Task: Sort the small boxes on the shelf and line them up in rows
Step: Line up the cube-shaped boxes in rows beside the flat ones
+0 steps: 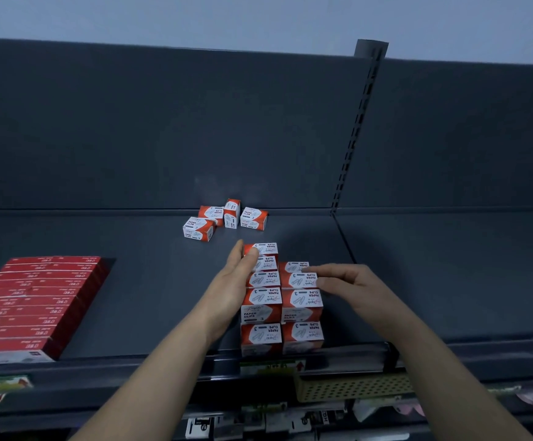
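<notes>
Small red-and-white paper clip boxes stand in two rows on the dark shelf (150, 300), running from the front edge backwards. The left row (261, 300) reaches further back than the right row (301, 305). My left hand (235, 278) lies with straight fingers against the left side of the left row, its thumb on the rearmost box (266, 248). My right hand (344, 283) touches the rear boxes of the right row (294, 266) with its fingertips. Several loose boxes (199, 229) sit scattered near the back wall, one of them standing on end (232, 213).
A block of flat red boxes (36, 307) fills the shelf's left front. A slotted upright (354, 138) divides the back panel, with another shelf bay (449, 265) to its right. Below the front edge are price labels (271, 367) and a beige perforated basket (351, 386).
</notes>
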The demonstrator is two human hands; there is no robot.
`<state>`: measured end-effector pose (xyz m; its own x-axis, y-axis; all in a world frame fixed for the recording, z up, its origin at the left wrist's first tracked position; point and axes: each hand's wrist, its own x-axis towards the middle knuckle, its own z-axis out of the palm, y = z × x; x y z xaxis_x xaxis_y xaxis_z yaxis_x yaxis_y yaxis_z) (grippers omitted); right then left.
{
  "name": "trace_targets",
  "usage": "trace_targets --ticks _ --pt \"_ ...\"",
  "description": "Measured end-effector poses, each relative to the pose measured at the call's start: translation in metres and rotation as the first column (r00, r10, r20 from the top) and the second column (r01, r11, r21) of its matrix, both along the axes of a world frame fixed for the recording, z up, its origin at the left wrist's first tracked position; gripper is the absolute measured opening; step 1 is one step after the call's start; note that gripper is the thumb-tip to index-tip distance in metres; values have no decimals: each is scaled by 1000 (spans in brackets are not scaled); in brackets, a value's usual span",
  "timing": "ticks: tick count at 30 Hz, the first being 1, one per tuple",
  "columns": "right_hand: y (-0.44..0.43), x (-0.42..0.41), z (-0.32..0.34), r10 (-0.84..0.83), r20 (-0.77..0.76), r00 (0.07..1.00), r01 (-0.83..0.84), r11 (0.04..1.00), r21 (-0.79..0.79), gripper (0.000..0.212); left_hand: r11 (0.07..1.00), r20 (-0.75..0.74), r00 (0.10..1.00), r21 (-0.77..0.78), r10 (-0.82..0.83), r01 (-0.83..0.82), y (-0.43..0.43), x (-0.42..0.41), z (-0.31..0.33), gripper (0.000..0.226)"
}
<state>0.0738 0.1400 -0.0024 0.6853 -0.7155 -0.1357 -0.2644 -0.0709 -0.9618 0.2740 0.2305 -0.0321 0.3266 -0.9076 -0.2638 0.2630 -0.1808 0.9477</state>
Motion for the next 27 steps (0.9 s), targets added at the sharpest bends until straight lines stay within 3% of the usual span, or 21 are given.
trace_targets --ticks 5,8,11,16,22,27 --pt "-12 6 8 -87 -50 995 81 991 -106 23 999 54 998 51 13 -16 0 11 -2 75" --pt "-31 23 13 -101 -126 987 70 972 -225 24 991 261 958 31 114 -127 -3 26 7 62" --pt "-55 50 13 -115 -220 969 35 941 -336 29 969 542 807 -60 233 -240 -11 46 20 37" --pt "-92 101 5 -117 -295 948 -29 893 -449 37 950 775 589 -46 229 -309 -44 79 20 31" --pt "-118 149 -14 -32 -370 928 -117 920 -375 47 955 917 386 22 98 -295 -86 104 18 42" --pt "-138 167 -32 6 -419 908 -186 902 -390 22 960 949 315 84 4 -265 -113 109 12 46"
